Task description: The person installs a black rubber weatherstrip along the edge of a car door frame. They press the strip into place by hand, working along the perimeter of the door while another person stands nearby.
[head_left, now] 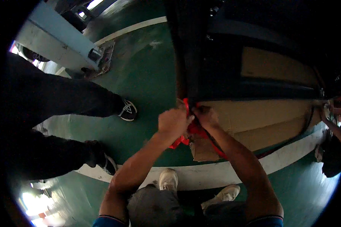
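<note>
Gripping: red fabric [196,130], in clenched fingers of left hand [173,123]
Right hand [206,116]: just beside, too dark to tell hold
Red fabric: between and below both hands, near foot of dark post [191,68]; long axis unclear

Left hand [173,121]: open lane on its left over the green floor [146,68], up to a bystander's black shoe [129,111]. Dark post [191,49] blocks straight ahead. Right hand [206,116]: cardboard [269,117] walls off its right, another person's hand [324,112] at the far end (deep shadow above, clearance unreadable). Red fabric [195,129] fills the gap between both hands.
</note>
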### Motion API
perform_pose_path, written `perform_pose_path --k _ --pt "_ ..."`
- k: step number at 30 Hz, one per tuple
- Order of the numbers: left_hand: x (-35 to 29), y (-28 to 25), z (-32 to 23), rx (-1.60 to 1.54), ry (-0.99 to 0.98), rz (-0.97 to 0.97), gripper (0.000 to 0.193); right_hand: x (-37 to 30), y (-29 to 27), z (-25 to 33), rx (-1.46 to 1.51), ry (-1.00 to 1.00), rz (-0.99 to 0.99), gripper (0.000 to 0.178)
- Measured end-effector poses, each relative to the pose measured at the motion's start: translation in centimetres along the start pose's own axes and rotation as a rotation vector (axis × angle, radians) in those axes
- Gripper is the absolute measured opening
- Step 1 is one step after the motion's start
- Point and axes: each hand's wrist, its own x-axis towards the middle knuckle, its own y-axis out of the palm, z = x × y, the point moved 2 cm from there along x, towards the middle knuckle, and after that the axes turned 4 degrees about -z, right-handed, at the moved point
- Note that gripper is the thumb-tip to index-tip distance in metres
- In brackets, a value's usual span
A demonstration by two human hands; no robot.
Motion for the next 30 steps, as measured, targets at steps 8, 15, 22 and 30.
perform_pose_path --k 8,15,22,30 --pt "2.6 -7.2 -0.1 -0.764 0.110 -0.709 0.054 -0.2 -1.5 1.7 0.020 0.063 0.071 0.055" --pt "4.5 -11.5 -0.7 -0.982 0.140 -0.603 0.060 0.0 -1.2 1.6 0.001 0.083 0.131 0.057" --pt "6.1 -7.3 0.4 -1.047 0.168 -0.674 0.061 -0.1 -1.1 1.7 0.029 0.067 0.082 0.058" --pt "6.3 -2.9 1.6 -1.033 0.086 -0.518 0.054 -0.3 -2.1 2.3 0.045 0.066 0.109 0.055"
